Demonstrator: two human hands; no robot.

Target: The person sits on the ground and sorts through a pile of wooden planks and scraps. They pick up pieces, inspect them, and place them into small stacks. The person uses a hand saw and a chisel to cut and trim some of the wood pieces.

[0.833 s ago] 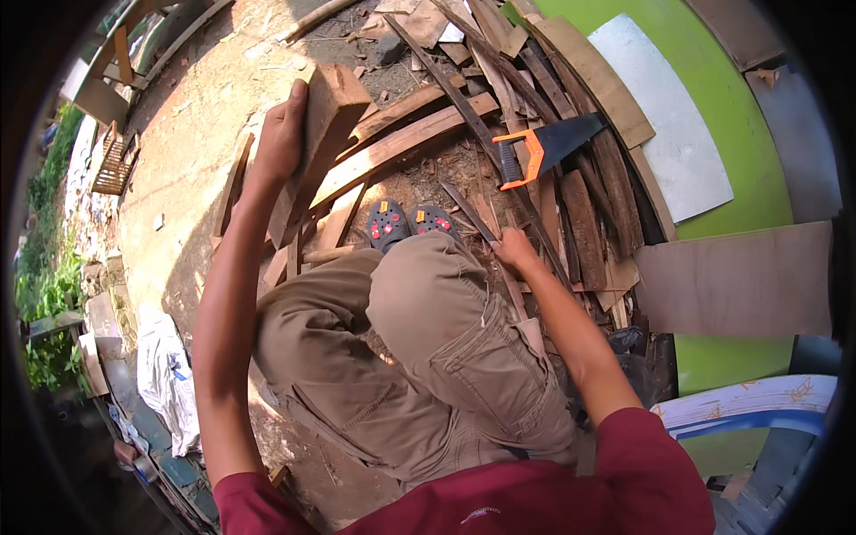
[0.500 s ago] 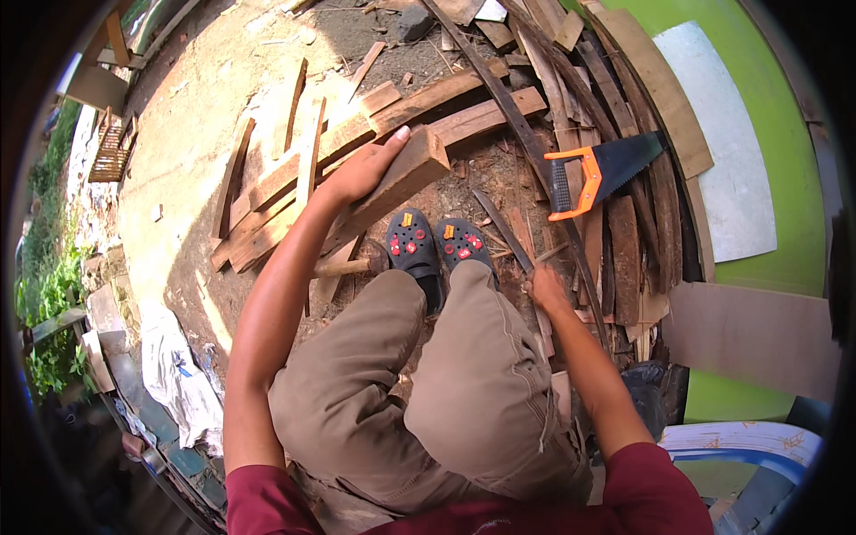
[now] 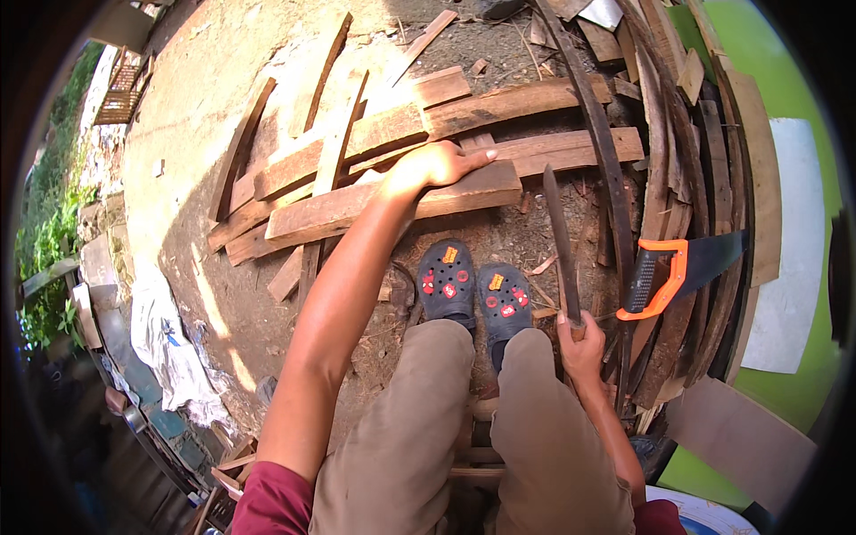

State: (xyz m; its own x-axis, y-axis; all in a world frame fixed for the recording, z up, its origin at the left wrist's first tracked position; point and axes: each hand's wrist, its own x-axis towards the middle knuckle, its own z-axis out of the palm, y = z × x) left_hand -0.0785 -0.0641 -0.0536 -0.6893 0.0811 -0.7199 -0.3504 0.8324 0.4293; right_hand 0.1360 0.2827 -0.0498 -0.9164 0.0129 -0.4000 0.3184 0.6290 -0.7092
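My left hand (image 3: 439, 167) grips a thick squared wooden beam (image 3: 477, 194) from above, with the thumb along its top toward the right end. The beam lies crosswise in front of my feet, over other timber. Its middle is partly hidden by my left forearm. In my right hand (image 3: 581, 349), beside my right knee, is a machete (image 3: 562, 241) with a long dark blade and a short handle. The blade points away from me, its tip near the beam's right end but apart from it. My fingers are closed round the handle.
Several timbers (image 3: 383, 134) lie beyond the beam. A handsaw (image 3: 679, 267) with an orange and black handle rests on long planks (image 3: 713, 169) at the right. Dark clogs (image 3: 446, 281) cover my feet. A white cloth (image 3: 165, 348) lies at the left.
The view has shifted. The beam has swung from a slant to nearly crosswise, with my left hand still on it. My right hand has turned the machete blade to point straighter away from me.
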